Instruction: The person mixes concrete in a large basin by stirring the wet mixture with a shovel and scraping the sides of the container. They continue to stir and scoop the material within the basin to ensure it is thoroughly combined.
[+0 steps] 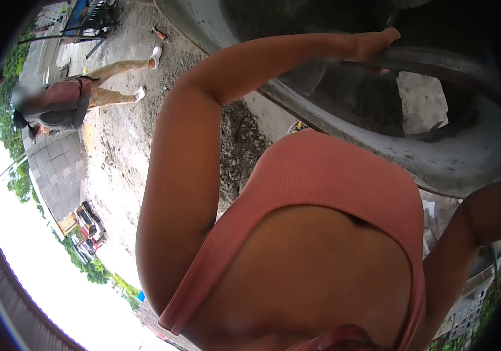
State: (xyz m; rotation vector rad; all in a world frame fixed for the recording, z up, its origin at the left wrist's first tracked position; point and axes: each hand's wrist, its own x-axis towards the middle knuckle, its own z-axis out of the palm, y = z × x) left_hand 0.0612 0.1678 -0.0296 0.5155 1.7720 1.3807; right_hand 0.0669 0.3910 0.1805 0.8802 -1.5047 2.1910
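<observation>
Left hand (379,50): reached across the front of the body and closed over a dark rib (449,61) set within a large, curved grey shell (379,146). Fingers curled round it as far as I could make out; palm hidden. Right hand: out of sight. That arm ran beyond the near right end of the shell into the dark margin, so I could not tell what the hand held or touched.

The shell stood directly ahead of the person's chest, hollow and shadowed inside, its rim pale and scuffed. Below the rib, a ragged-edged pale patch (423,102) showed within the shell. The person's ribbed pink top (332,164) came close up to the shell's near rim; whether they touched, I could not tell.

Just left of the shell, a spread of dark gravel (242,158) lay on pale, rough ground. Farther left of it, another person (69,96) stood in patterned trousers and white shoes. Beyond that figure from the shell, a grey block wall (57,164) rose with greenery behind. A blue frame (78,17) stood well off to the shell's far left. Near the shell's right end, behind the arm, I noted white latticework (464,316).
</observation>
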